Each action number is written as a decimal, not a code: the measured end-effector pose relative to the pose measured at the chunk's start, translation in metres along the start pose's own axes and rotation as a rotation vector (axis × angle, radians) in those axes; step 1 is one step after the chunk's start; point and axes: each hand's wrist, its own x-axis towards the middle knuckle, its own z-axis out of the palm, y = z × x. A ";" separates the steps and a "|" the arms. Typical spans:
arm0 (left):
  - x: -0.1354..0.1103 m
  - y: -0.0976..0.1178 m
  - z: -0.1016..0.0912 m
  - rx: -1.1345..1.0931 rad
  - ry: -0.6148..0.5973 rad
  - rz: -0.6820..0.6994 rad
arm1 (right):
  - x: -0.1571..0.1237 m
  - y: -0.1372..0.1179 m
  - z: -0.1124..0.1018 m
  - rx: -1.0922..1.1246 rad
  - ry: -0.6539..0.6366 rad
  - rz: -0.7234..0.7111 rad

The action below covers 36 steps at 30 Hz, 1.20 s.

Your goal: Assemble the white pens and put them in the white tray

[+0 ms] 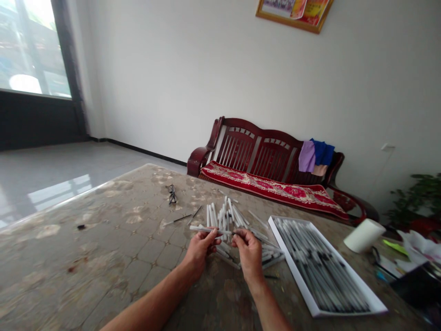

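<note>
**Forearms (pixel 155 303) reach over a heap of white pens (pixel 225 220)**

Forearms come in from the bottom of the view and meet above a marble-patterned bench (pixel 86 262). The left hand (pixel 199 250) is closed around a white pen (pixel 206 229), which lies crosswise at the front of the heap. The right hand (pixel 250 254) is close by, and its fingers (pixel 238 234) pinch near the pen's far end. The hands look just apart, but it's hard to tell whether that pinch has hold of the pen. Holding it up like this seems to keep the pen clear of the heap, with both hands able to work on it.

The loose heap sits directly in front of the person, within easy reach. To its right lies a white tray (pixel 291 266), packed with pens (pixel 320 269) laid side by side, probably to keep them in neat rows. Two thin black refills (pixel 179 219) lie left of the heap, and glasses (pixel 172 194) sit beyond them.
</note>
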 end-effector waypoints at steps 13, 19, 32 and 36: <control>-0.002 -0.001 0.002 0.035 -0.021 0.048 | -0.003 0.006 -0.005 -0.452 -0.029 -0.346; -0.004 -0.003 0.004 0.065 -0.029 0.094 | -0.006 0.007 -0.005 -0.667 -0.003 -0.369; -0.007 -0.003 0.005 0.114 -0.034 0.092 | -0.007 0.001 -0.007 -0.628 -0.057 -0.304; -0.006 -0.002 0.005 0.124 -0.030 0.084 | -0.010 -0.002 -0.009 -0.528 -0.155 -0.304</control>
